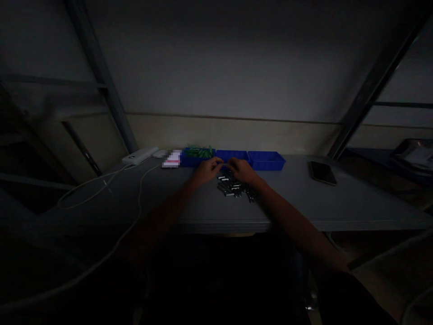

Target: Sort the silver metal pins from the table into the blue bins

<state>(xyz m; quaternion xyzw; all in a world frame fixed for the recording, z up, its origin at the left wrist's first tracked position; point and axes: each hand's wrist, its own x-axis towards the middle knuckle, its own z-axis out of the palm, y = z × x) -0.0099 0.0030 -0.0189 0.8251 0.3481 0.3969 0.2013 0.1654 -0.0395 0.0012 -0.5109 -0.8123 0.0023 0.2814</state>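
My left hand [209, 170] and my right hand [241, 170] are close together over the table, their fingertips nearly meeting. Both hands have fingers pinched; whatever they hold is too small and dark to make out. Under and beside my right hand lies a pile of small shiny metal parts [233, 187]. Just behind the hands stand three blue bins in a row: the left bin [189, 161] holds green pieces [202, 152], the middle bin [233, 155] is partly hidden by my hands, and no contents show in the right bin [267, 166].
On the grey table [203, 210], a white power strip [140, 156] with a trailing white cable [139, 198] lies at the left, beside a partly pixelated card [172, 159]. A dark phone [322, 172] rests at the right. Metal posts rise at both sides.
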